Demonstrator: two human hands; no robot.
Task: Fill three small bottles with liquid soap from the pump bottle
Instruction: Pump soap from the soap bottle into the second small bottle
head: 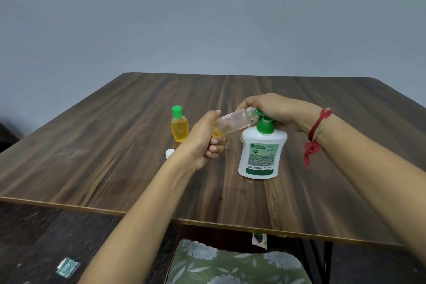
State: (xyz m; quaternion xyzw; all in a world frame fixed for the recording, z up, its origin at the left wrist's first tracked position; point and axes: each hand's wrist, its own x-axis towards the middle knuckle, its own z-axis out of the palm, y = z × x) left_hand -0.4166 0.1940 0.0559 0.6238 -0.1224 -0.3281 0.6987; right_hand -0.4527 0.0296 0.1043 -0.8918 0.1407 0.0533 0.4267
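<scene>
Gripping the clear little bottle [232,121] around its bottom end, the left hand [207,138] had its fingers curled tight, holding it up off the table and tipped so its open mouth pointed right at the spout of the pump bottle [261,154]. It had just a bit of yellow soap pooled at the low end, near the fingers. The right hand [274,108] was draped over the green pump top [265,125], fingers bent down around it, so the spout itself was mostly hidden. I couldn't tell if soap was actually coming out. A red thread [319,127] was tied round that wrist, with the loose end dangling.

The pump bottle was white with a green label and stood upright on the dark wood table [115,145], about the middle. Off to the left of the hands stood another small bottle [179,130], full of yellow soap with its green cap on. A small white cap [169,152] lay on the table just in front of that one, next to the left wrist. Down below the near edge of the table sat a green flowery cushion [230,265].
</scene>
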